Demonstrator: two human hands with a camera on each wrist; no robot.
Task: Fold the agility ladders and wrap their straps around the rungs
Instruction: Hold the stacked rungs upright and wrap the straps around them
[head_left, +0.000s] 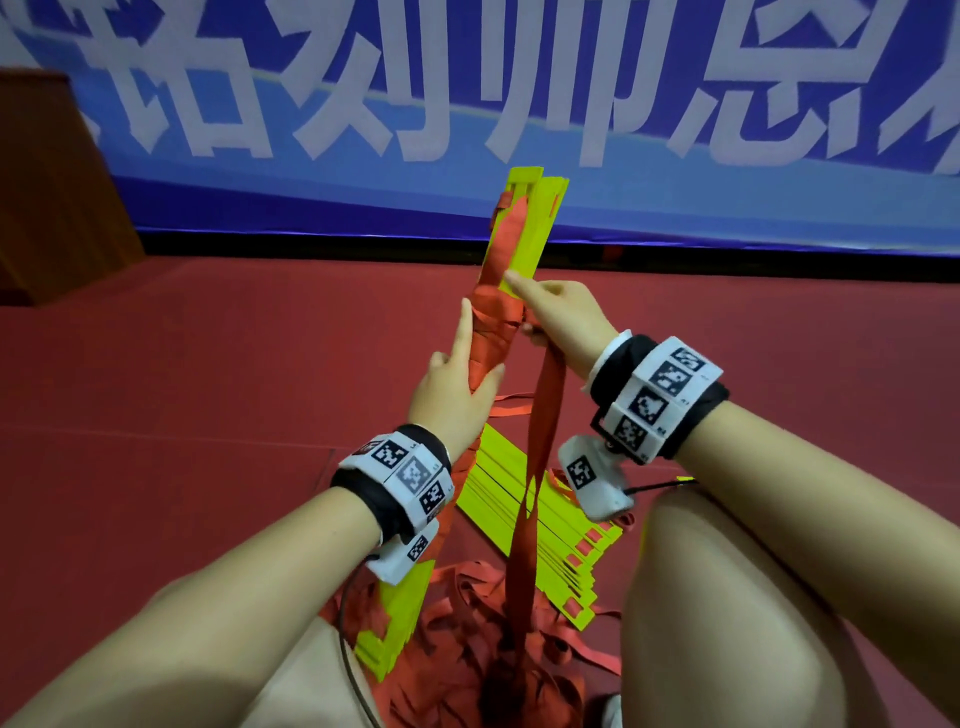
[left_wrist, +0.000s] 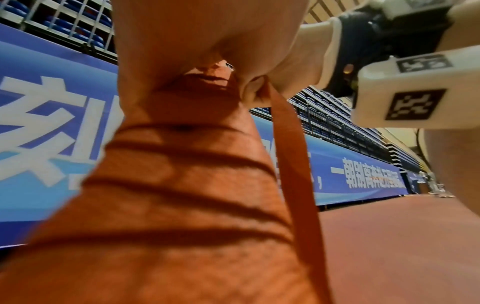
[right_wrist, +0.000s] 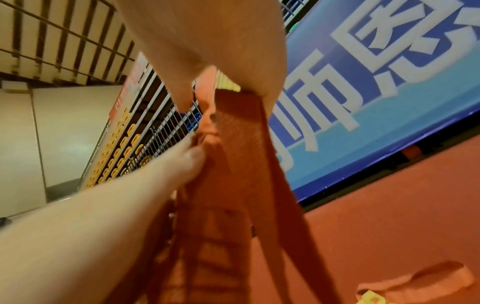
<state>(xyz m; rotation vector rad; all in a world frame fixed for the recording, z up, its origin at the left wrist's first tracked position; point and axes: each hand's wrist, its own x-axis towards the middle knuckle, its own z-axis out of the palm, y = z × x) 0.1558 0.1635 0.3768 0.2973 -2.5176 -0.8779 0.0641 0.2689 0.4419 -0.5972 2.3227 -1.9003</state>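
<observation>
A stack of yellow rungs stands upright in front of me, its middle wound with several turns of red strap. My left hand grips the wound part from the left, forefinger laid up along it. My right hand pinches the loose red strap at the bundle's right side, forefinger resting on the rungs. That strap hangs down to a red heap at my lap. In the left wrist view the wraps fill the frame; in the right wrist view the strap runs between my fingers.
A second folded stack of yellow rungs lies on the red floor between my knees, loose red straps around it. My right knee is raised at the right. A blue banner lines the wall ahead; a brown stand is far left.
</observation>
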